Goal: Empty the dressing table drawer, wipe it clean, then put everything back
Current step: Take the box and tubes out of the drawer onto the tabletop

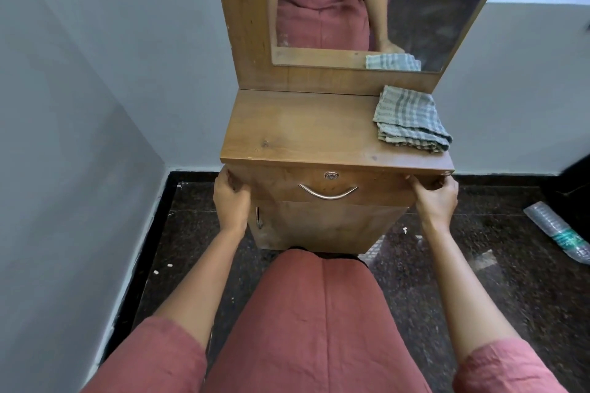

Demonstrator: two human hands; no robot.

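Since both hands sit on the ends of the brown wood-grain drawer (pixel 329 185), the key geometry is simple: the drawer front's long axis runs left to right, directly under the front edge of the wooden worktop (pixel 297 131), and its travel is straight out toward the person.

Left hand (pixel 231 198): fingers (pixel 224 176) curled round the left end of the front. Right hand (pixel 435 198): thumb on the face, fingers wrapped round the right end. Both clamped on the drawer, symmetric, neither nearer than the other. The curved metal handle (pixel 328 193) lies midway between them, untouched, with the round lock (pixel 331 175) just above it.

The drawer looks shut or barely out; its inside is hidden, so I cannot tell what it holds.

My read: emptying has not started, and the next move is an even pull on both ends. An uneven pull could skew the drawer in its slot.

The folded grey-green checked cloth (pixel 410 120) lies at the worktop's back right corner, nearer the right hand, for the wipe later. The rest of the top gives room for the contents.
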